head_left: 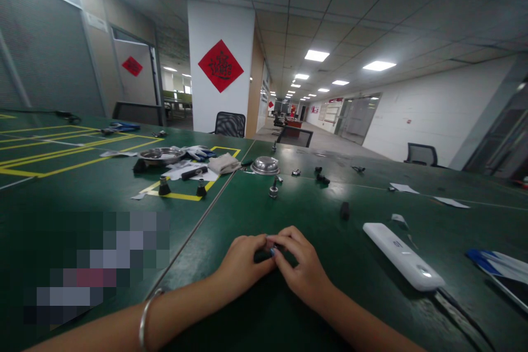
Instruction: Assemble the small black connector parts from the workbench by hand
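Observation:
My left hand [243,257] is closed around a small black part [260,256], low over the green table in front of me. My right hand [304,265] meets it from the other side, with its thumb and fingers pinched at the end of the part. What lies between the right fingertips is mostly hidden. Beyond the hands, a small metal fitting [273,191] stands upright on the table. A dark block [345,210] lies farther to the right.
A white elongated device [402,256] with a cable lies on the right. Toward the back are a shiny metal dome [265,165], a folded cloth [224,163], a metal dish [161,156] and two dark conical pieces [164,186]. A table seam [206,209] runs left of my hands.

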